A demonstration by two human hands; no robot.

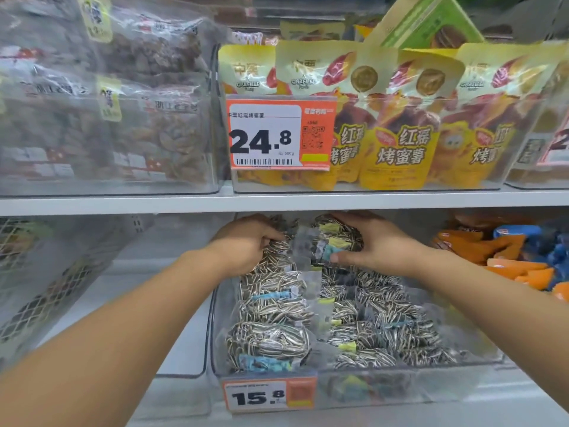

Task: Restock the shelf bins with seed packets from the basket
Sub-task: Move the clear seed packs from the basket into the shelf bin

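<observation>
Both hands reach into clear bin (308, 392) on lower shelf. Left hand (246, 241) and right hand (374, 241), fingers curled, grip sunflower seed packets (320, 241) between them at bin's rear.

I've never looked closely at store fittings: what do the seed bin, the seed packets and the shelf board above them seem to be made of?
The seed bin looks like clear, glossy hard plastic: the packets and its price tag show through its front wall. The seed packets seem to be thin transparent film, crinkled and shiny, with the striped seeds visible inside. The shelf board is smooth and white, perhaps painted metal; the picture leaves that open.
</observation>
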